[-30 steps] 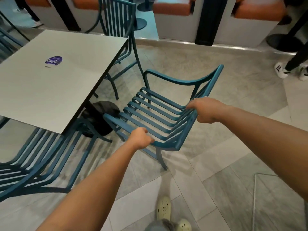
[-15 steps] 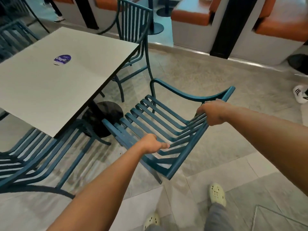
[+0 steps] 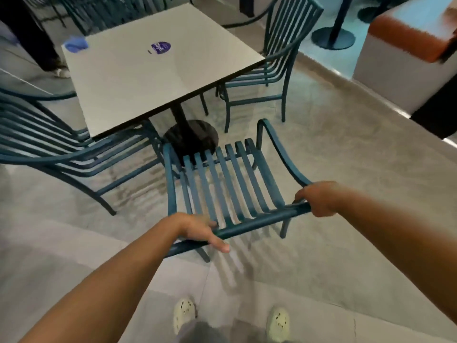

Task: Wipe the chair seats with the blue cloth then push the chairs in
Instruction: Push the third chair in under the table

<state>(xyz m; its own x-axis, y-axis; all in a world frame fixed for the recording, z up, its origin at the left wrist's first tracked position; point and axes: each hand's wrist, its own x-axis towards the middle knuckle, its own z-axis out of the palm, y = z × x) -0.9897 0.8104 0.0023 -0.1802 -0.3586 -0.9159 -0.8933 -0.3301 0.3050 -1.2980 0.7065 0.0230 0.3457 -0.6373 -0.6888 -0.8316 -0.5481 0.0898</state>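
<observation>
A teal slatted metal chair (image 3: 230, 184) stands in front of me, its seat facing the white square table (image 3: 153, 78). My left hand (image 3: 197, 229) grips the left end of the chair's top back rail. My right hand (image 3: 319, 199) grips the right end of the same rail. The front of the seat sits near the table's black pedestal base (image 3: 191, 136), outside the tabletop's edge. A blue cloth (image 3: 75, 44) lies on the far left corner of the table.
A second teal chair (image 3: 274, 70) is tucked at the table's right side and a third (image 3: 49, 142) at its left. More chairs stand behind the table. An orange-topped bench (image 3: 405, 53) is at the right. A person's legs (image 3: 32, 35) stand at the far left.
The chair has swung round so that its seat now faces the table and has moved closer to it. Both hands stay on the back rail. I have stepped round behind the chair.
</observation>
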